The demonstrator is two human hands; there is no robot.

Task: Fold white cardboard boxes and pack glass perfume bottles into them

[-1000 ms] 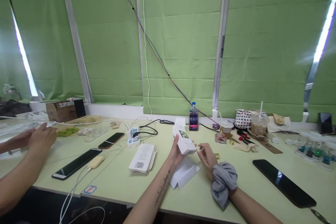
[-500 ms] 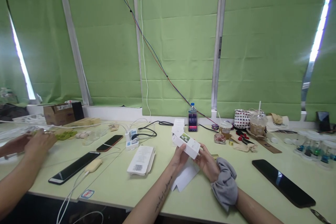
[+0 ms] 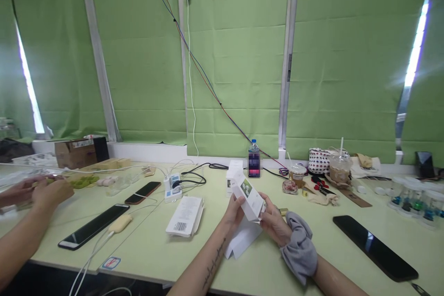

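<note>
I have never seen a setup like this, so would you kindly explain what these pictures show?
There is no robot here: the bare hands belong to a person wearing the camera on their head. Every picture looks forward and down from there. The left hand and right hand hold a small white box. On the pale green table lie white packaging with a barcode, phones, a power strip and drink cups. Another person's hands work at the left edge.

The worktop [image 3: 145, 240] is pale green; at two o'clock, the pouch [image 3: 318, 161] is white with dark dots.
</note>
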